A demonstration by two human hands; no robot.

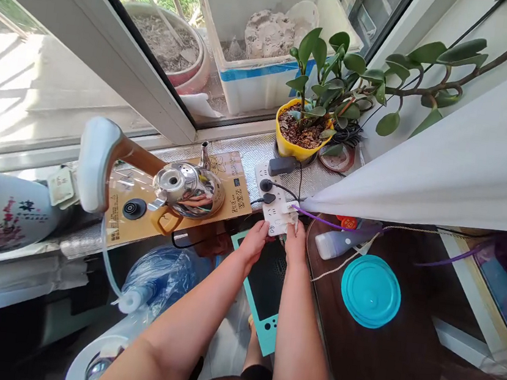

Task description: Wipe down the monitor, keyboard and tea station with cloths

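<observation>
At the sill (pixel 257 147), near the yellow pot (pixel 297 152), lies a power strip (pixel 273 213), its near end gripped by the left hand (pixel 254 242) and right hand (pixel 295 242) — probably light, stiff and smooth; its side edges seem the safest hold, clear of plugs (pixel 266 185) and cords (pixel 321 218).

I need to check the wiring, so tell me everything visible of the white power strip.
The white power strip looks like plastic, long and narrow, with dark socket slots. It points away from the person, its far part over the silvery sill. A black adapter sits at its far end, then two black plugs; a white plug with a purple cable is nearer, on the right. The left hand and right hand grip its near end.
</observation>
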